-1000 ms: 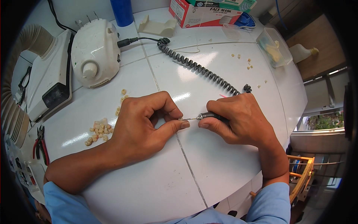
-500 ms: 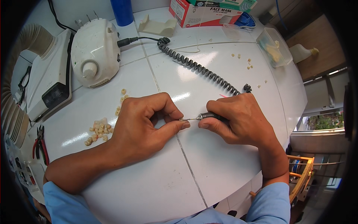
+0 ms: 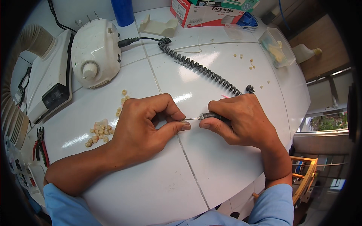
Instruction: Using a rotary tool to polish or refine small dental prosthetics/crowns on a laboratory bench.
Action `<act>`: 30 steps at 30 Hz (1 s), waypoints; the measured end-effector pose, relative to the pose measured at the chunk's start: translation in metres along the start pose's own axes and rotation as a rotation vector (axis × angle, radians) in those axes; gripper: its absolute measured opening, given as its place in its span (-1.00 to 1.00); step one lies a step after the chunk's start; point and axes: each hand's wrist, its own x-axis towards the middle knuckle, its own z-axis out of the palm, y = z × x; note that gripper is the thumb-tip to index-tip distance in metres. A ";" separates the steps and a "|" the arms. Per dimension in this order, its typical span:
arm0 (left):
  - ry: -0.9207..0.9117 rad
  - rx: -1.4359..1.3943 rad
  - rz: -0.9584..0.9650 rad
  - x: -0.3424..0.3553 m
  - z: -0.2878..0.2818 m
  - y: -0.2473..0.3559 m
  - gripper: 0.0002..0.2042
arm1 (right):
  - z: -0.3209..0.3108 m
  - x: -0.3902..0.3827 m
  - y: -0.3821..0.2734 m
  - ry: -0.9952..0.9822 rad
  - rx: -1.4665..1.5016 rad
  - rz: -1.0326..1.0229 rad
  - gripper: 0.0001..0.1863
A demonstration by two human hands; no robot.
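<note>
Between the thumb and index finger of my left hand (image 3: 141, 126) is a small pale tooth-like piece (image 3: 183, 121), mostly covered by the fingertips. My right hand (image 3: 243, 120) grips a dark rotary handpiece (image 3: 209, 116) with a silver nose. Its thin metal bit (image 3: 191, 119) points left and meets the pinched piece, or comes very close to it. Beside my left wrist lies a pile of cream tooth-shaped pieces (image 3: 101, 130). A few more yellowish crowns (image 3: 124, 98) sit just beyond that hand, partly hidden by it.
A white control unit (image 3: 94, 52) with a knob feeds a coiled black cord (image 3: 203, 69). At left stand a white machine with a ribbed hose (image 3: 39, 39) and red-handled pliers (image 3: 40, 146). Farther back are a mask box (image 3: 209, 16), a blue cylinder (image 3: 123, 11) and a clear tub (image 3: 277, 47).
The handpiece and its bit have shifted very slightly left, along with my right thumb. My left fingers keep their pinch on the small piece, the thumb tip a little lower.
</note>
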 end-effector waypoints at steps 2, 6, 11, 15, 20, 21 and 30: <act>-0.013 -0.003 -0.028 0.000 -0.001 0.004 -0.85 | 0.002 -0.001 0.002 0.010 0.009 -0.014 -0.42; -0.014 0.008 -0.007 0.000 0.000 0.001 -0.85 | 0.004 -0.001 0.004 0.005 0.018 -0.004 -0.41; 0.052 -0.032 0.109 0.000 0.005 -0.011 -0.80 | 0.006 -0.001 0.005 0.016 0.011 -0.020 -0.40; 0.057 -0.034 0.100 0.000 0.006 -0.009 -0.80 | 0.006 -0.001 0.006 0.014 -0.011 -0.037 -0.38; 0.051 -0.008 0.067 0.001 0.004 -0.009 -0.79 | 0.005 -0.001 0.005 0.015 0.005 -0.026 -0.37; 0.050 -0.010 0.068 0.001 0.004 -0.009 -0.79 | 0.005 -0.001 0.005 0.013 0.002 -0.024 -0.37; -0.015 0.016 -0.055 0.000 -0.001 0.001 -0.86 | 0.003 -0.001 0.005 0.006 0.018 -0.023 -0.38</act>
